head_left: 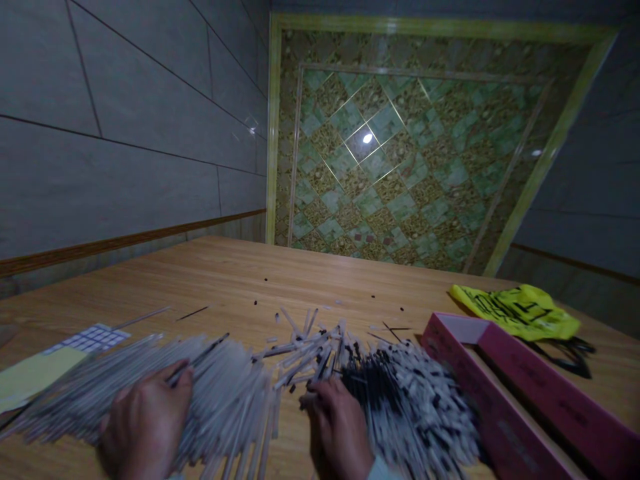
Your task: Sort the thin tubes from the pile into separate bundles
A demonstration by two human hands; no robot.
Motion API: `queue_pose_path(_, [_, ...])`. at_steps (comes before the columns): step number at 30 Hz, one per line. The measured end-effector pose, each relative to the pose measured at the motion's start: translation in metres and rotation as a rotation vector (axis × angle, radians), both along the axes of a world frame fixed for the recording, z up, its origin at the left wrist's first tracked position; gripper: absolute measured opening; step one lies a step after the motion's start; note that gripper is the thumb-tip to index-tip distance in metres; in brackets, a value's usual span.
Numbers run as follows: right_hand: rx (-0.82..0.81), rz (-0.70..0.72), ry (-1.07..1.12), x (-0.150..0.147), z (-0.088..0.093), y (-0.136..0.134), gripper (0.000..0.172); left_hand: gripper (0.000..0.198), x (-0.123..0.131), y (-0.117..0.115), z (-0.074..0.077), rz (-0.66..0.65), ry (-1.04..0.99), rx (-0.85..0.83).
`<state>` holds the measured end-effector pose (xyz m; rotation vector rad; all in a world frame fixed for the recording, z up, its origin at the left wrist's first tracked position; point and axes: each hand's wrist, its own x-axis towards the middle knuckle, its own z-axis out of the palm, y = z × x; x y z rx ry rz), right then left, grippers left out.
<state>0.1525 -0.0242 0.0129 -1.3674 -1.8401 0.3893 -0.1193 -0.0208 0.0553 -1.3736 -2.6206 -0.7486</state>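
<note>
My left hand [150, 417] is closed over a pile of thin, clear plastic tubes [225, 393], pinching a thin dark stick [213, 348] that points away to the upper right. My right hand [337, 423] has its fingers curled together, slightly blurred; a dark bit shows at the fingertips, but I cannot make out what it is. Just beyond that hand lies a loose heap of short whitish tubes and small black pieces [313, 347]. To its right is a big pile of thin sticks with black and whitish ends [420, 400].
A long pink-red open box [465, 387] stands at the right, with a yellow bag with black lettering [520, 310] behind it. Pale yellow paper [40, 377] and a checked sheet [93, 339] lie left. Small black bits dot the wooden table [225, 267]; tiled walls rise beyond.
</note>
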Motion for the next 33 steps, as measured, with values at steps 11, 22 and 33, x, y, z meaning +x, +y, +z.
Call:
queue_pose_path(11, [0.240,-0.009,-0.397,-0.004,-0.012,0.017,0.010,0.028,0.044,0.021,-0.013,-0.491,-0.082,0.525])
queue_pose_path(22, [0.172,-0.329,0.744,0.011,0.013,-0.010,0.024,0.011,0.128,0.009,-0.021,-0.868,-0.686,0.360])
queue_pose_path(33, [-0.278,0.029,1.415,-0.003,-0.004,-0.009,0.035,0.034,0.146,0.009,-0.036,-0.962,-1.164,0.200])
